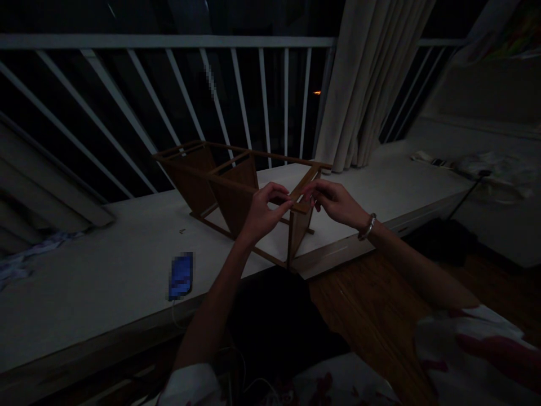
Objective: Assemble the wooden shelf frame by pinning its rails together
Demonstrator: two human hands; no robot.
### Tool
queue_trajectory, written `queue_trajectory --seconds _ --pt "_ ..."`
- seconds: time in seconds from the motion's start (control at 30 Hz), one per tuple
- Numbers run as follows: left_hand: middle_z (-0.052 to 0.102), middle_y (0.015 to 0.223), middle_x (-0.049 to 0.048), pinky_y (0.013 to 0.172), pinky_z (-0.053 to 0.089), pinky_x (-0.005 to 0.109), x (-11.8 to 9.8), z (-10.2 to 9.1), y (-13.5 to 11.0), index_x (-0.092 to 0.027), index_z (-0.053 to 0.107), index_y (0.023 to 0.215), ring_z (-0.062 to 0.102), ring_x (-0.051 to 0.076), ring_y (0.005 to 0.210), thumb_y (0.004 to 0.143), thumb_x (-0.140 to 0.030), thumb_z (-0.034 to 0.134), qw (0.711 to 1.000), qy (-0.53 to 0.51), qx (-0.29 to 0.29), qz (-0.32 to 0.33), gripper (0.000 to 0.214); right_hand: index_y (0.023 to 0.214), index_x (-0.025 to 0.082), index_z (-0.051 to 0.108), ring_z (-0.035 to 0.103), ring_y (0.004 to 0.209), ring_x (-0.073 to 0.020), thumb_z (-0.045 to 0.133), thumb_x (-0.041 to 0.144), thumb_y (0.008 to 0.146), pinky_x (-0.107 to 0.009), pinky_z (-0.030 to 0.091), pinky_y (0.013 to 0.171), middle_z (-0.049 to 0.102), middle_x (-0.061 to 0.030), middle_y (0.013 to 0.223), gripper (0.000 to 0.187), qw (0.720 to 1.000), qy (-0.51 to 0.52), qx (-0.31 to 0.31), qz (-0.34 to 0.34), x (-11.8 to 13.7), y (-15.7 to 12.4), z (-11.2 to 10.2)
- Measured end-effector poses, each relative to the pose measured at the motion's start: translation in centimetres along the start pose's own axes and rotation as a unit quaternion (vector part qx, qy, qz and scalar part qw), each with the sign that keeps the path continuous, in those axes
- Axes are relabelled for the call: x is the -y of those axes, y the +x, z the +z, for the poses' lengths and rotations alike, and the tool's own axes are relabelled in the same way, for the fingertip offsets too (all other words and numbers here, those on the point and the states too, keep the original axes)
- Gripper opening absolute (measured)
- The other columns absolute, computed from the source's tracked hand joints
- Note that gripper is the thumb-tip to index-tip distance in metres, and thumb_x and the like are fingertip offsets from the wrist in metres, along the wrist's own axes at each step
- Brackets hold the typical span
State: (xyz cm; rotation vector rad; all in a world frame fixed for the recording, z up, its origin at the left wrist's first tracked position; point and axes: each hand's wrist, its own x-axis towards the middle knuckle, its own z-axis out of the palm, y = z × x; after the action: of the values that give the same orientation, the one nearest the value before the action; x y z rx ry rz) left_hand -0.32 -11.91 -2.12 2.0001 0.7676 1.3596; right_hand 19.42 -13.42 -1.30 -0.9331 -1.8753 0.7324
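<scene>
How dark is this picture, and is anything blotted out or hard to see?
In the head view, the scene is dim, near-black beyond the white railing; also in the head view, the blue screen is pixelated, and gloom hides whether left hand or right hand pinches anything.

A wooden rack (234,206) lies on the white ledge (114,270), reaching its front edge; a phone (181,276) rests near that edge, a small piece (182,231) behind it.

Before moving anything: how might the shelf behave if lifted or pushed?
The shelf looks stiff, with wooden boards joining its long rails. Open gaps suggest it is light for its size. It could tip if pushed outward, since one corner sits near the front of the ledge.
</scene>
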Motion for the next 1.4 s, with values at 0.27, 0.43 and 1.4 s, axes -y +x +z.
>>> queue_trajectory --seconds 0.27,0.43,1.4 --pt "0.062 0.080 0.0022 0.071 0.048 0.027 -0.2 0.3 0.1 -0.018 0.058 0.085 0.060 0.013 0.076 0.074 -0.027 0.061 0.999 0.011 -0.030 -0.004 0.015 0.087 0.015 0.062 0.047 0.061 -0.0087 0.039 0.011 0.076 -0.022 0.039 0.053 0.055 -0.0014 0.073 0.025 0.999 0.024 -0.021 0.019 0.6 -0.9 0.2" --pt "0.059 0.089 0.0025 0.074 0.046 0.027 -1.5 -0.2 -0.5 -0.023 0.055 0.089 0.057 0.013 0.085 0.081 -0.038 0.050 0.986 -0.069 -0.147 -0.030 0.018 0.081 0.016 0.060 0.044 0.058 -0.0079 0.039 0.014 0.080 -0.022 0.035 0.052 0.054 -0.0010 0.071 0.021 0.996 0.019 -0.086 0.023 1.6 -1.6 0.7" --pt "0.034 0.063 -0.0019 0.054 0.039 0.024 -8.5 2.7 -10.9 -0.023 0.041 0.065 0.038 0.011 0.056 0.059 -0.041 0.072 0.801 -0.545 -0.046 -0.244 0.036 0.093 0.031 0.063 0.056 0.066 -0.0155 0.063 0.020 0.073 -0.032 0.047 0.056 0.062 -0.0021 0.073 0.023 0.968 -0.099 -0.152 -0.175 10.6 -8.5 6.8"
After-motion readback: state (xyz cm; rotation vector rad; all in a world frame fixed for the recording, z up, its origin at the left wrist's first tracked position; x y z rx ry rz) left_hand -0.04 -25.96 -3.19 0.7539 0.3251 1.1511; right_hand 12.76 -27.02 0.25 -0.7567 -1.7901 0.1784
